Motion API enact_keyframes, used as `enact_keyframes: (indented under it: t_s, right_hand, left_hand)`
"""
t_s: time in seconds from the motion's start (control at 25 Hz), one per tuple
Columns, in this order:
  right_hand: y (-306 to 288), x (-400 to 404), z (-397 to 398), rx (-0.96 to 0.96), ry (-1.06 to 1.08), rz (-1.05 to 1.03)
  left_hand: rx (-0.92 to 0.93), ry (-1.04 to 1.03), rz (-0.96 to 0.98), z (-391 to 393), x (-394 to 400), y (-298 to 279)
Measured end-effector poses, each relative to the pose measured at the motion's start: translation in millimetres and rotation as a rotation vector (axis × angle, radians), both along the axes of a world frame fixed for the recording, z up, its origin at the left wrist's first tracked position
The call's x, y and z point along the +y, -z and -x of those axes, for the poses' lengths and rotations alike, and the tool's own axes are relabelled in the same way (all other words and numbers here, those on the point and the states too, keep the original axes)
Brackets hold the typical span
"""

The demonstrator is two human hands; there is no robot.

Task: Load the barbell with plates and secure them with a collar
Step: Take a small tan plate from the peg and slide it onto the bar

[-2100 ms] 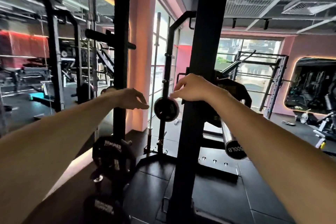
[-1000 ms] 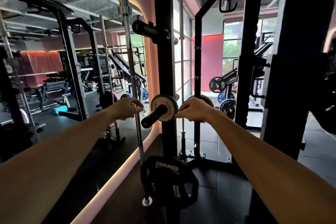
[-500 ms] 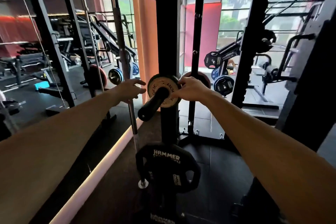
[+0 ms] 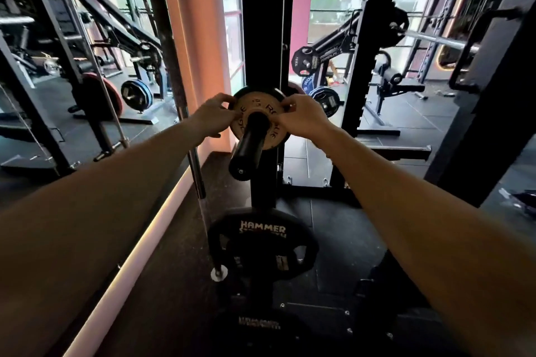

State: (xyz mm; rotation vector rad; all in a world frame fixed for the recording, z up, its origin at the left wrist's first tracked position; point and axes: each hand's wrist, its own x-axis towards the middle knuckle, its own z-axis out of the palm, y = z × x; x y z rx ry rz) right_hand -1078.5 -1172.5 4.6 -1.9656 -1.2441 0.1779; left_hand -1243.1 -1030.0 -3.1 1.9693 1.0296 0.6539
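A small round plate (image 4: 259, 101) with a worn tan face and dark lettering hangs on a black storage peg (image 4: 249, 145) that juts out from the black rack upright (image 4: 262, 23). My left hand (image 4: 213, 117) grips the plate's left rim with curled fingers. On the opposite rim, my right hand (image 4: 301, 119) has its fingers hooked round the edge. A barbell (image 4: 438, 41) lies on the rack at the far right, its silver shaft partly hidden by a black post. No collar is in view.
A larger black Hammer plate (image 4: 262, 245) hangs on a lower peg below my hands, with another beneath it. A steel bar (image 4: 185, 113) stands upright at the left against the mirror wall. Racks, benches and coloured plates (image 4: 323, 97) fill the floor behind.
My view has closed in on the rack upright and tilted down. Both hands have reached the small plate and now grip its two rims; before, my left hand hung free beside it.
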Motion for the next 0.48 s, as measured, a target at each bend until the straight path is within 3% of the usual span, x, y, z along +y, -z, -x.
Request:
enact_keyframes:
  t_s: [0.32, 0.48]
  right_hand:
    - [2.7, -1.9, 12.9, -0.100, 0.024, 0.009]
    - [6.7, -12.9, 27.7, -0.002, -0.011, 0.058]
  left_hand:
    - [-0.059, 0.112, 0.199, 3.4, 1.9, 11.9]
    - [0.000, 0.154, 0.134, 14.4, -0.5, 9.6]
